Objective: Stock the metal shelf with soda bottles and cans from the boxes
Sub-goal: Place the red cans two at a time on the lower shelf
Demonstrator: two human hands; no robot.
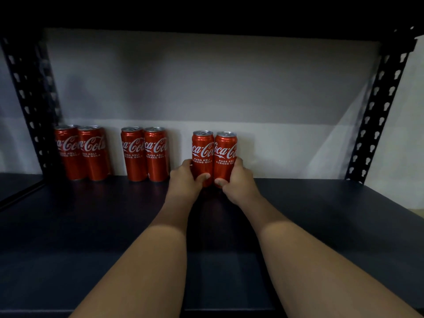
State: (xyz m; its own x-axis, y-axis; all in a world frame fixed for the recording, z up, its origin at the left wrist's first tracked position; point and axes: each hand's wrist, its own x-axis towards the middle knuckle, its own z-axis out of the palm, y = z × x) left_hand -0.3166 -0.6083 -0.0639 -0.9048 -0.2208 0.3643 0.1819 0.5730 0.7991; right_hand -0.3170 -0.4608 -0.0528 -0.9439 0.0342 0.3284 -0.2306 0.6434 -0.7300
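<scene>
Far left of the held pair (214, 154), along the shelf (91, 226) back: can clusters (80, 152), (145, 153). Left hand (185, 177) wrapped around one can, right hand (238, 180) around its touching neighbour. Mid-placement, probably; next, letting go without tipping either.

Shelf (91, 226): 3 can grps at back. L grp (82, 152), mid pair (145, 153), R pair (214, 154) touching.
</scene>
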